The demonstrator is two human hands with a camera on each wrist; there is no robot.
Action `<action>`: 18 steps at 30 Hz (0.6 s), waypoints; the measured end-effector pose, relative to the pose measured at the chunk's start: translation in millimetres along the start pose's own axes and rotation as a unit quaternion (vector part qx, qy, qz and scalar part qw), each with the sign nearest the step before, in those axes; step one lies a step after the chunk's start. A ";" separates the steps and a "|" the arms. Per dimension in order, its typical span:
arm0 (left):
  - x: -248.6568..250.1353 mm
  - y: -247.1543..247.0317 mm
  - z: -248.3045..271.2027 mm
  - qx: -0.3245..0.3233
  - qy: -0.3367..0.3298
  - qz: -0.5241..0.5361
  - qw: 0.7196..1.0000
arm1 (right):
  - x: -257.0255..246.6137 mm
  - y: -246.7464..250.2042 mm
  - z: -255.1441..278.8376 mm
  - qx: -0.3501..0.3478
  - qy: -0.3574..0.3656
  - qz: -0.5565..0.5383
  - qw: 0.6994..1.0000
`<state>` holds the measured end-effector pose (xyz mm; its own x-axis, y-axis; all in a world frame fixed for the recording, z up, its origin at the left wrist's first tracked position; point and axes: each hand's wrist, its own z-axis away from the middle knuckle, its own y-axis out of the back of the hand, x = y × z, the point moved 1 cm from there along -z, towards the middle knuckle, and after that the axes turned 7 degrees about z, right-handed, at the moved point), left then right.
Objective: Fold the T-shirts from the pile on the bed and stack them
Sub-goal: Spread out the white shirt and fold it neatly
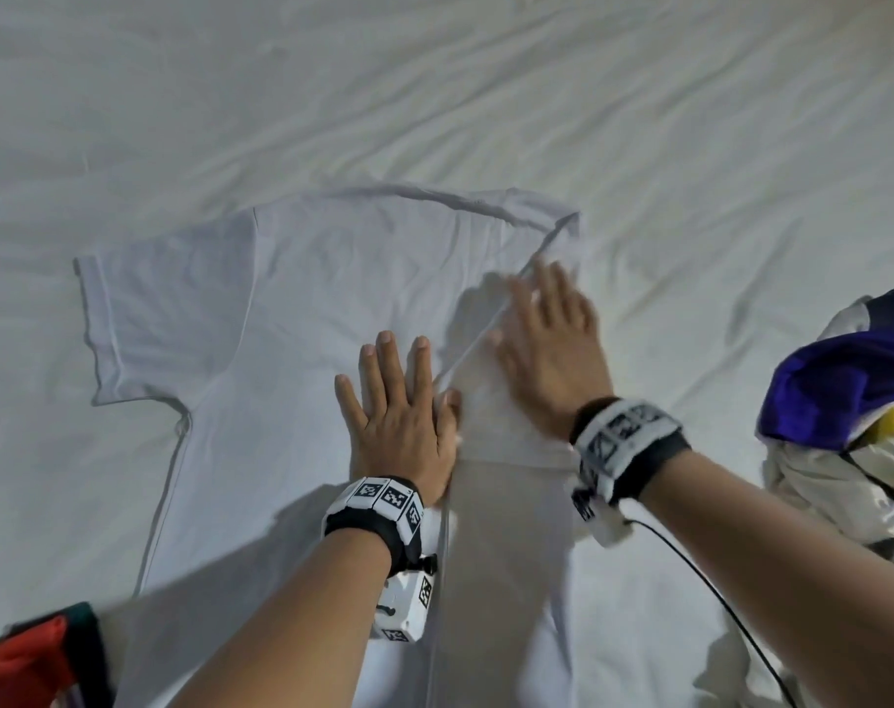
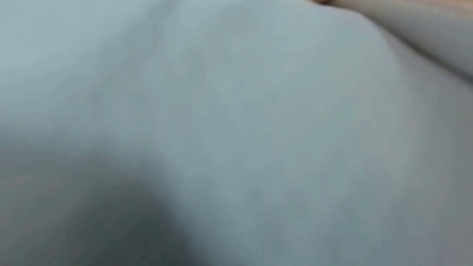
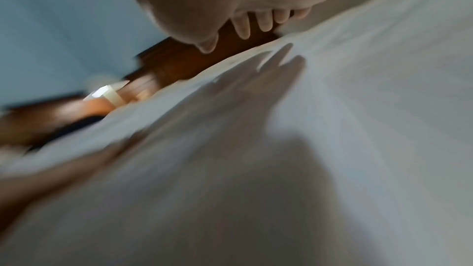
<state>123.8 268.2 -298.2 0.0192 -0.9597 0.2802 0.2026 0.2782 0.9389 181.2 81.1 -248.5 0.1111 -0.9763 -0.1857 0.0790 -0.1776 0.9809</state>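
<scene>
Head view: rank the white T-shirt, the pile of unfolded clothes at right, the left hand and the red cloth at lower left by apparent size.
1. white T-shirt, by far the largest.
2. pile of unfolded clothes, though cut off by the frame edge.
3. left hand and red cloth: look alike; the cloth is cropped, so unranked.

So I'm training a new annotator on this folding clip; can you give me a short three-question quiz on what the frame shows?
1. True or false: the left hand lies flat on the white T-shirt.
2. Which sleeve is already folded over the body? A) the one on the person's left B) the one on the person's right
3. Fill in: the right hand has straight fingers on the folded ____.

Key: 1 true; 2 B; 3 sleeve. The unfolded pile sits to the right.
</scene>
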 end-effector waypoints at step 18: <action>0.9 0.1 0.4 0.002 0.002 0.007 1.000 | 23.0 3.1 16.1 -0.100 -0.006 0.039 0.994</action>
<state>123.4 267.4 -297.7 0.0252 -0.9559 0.2926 0.1976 0.2917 0.9359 168.1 56.0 -248.8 0.1138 -0.9877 -0.1077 0.2652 -0.0743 0.9613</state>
